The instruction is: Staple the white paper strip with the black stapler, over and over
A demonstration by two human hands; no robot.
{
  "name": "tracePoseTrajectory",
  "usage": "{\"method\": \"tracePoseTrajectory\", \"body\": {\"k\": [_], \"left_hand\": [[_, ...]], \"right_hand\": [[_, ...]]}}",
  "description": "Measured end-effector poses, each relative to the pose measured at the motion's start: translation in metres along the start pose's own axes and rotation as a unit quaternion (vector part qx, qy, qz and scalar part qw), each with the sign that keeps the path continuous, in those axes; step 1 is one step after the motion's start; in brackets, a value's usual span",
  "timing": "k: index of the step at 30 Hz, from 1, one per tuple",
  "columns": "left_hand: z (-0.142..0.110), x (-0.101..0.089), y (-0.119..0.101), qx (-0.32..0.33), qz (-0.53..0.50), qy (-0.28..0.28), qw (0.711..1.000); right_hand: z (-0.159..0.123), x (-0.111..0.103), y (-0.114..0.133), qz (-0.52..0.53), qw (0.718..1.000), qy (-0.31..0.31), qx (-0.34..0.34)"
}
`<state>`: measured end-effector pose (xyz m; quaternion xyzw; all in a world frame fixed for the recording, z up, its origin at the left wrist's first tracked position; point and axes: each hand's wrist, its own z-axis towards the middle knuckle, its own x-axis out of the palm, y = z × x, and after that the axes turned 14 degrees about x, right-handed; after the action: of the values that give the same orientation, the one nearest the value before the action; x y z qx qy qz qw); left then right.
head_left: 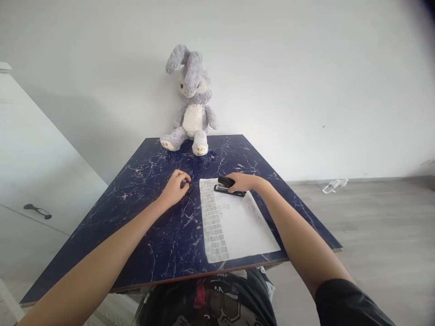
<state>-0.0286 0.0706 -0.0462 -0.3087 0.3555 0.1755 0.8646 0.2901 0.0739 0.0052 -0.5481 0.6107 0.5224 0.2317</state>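
My right hand point(240, 182) is closed around the back part of a black stapler point(222, 187). The stapler lies across the far end of a white sheet of paper point(249, 226), its jaws apart and its front end pointing left. A strip of printed grey blocks runs down the sheet's left side. On the tabletop to the left of the paper rests my left hand point(176, 186), fingers loosely curled, with a gap between thumb and forefinger. No object shows in it.
The dark blue marbled table point(136, 235) stands against a white wall. A grey plush rabbit point(193, 108) sits at its far edge. A small object point(239, 165) lies beyond the stapler. A white cabinet point(34, 172) is at left; crumpled clear plastic point(335, 185) lies on the floor.
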Motion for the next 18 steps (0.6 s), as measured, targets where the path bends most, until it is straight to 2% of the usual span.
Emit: {"method": "tracePoseTrajectory", "body": {"k": [4, 7, 10, 13, 15, 18], "left_hand": [[-0.001, 0.000, 0.000, -0.004, 0.007, 0.012, 1.000], [-0.001, 0.001, 0.001, -0.008, 0.010, 0.013, 1.000], [-0.001, 0.002, 0.003, -0.005, 0.011, 0.014, 1.000], [-0.001, 0.003, 0.005, -0.002, 0.012, 0.013, 1.000], [-0.001, 0.003, 0.006, -0.001, 0.007, 0.013, 1.000], [-0.001, 0.004, 0.006, -0.002, 0.001, 0.013, 1.000]], "right_hand": [[0.001, -0.016, -0.031, -0.004, 0.999, 0.001, 0.054], [0.000, -0.022, -0.043, 0.005, 0.997, 0.014, 0.079], [-0.002, -0.025, -0.051, 0.005, 0.998, 0.009, 0.057], [-0.001, -0.025, -0.063, 0.058, 0.998, -0.007, -0.008], [0.006, -0.023, -0.073, 0.116, 0.990, -0.074, -0.021], [0.025, -0.015, -0.087, 0.106, 0.961, -0.255, -0.013]]}}
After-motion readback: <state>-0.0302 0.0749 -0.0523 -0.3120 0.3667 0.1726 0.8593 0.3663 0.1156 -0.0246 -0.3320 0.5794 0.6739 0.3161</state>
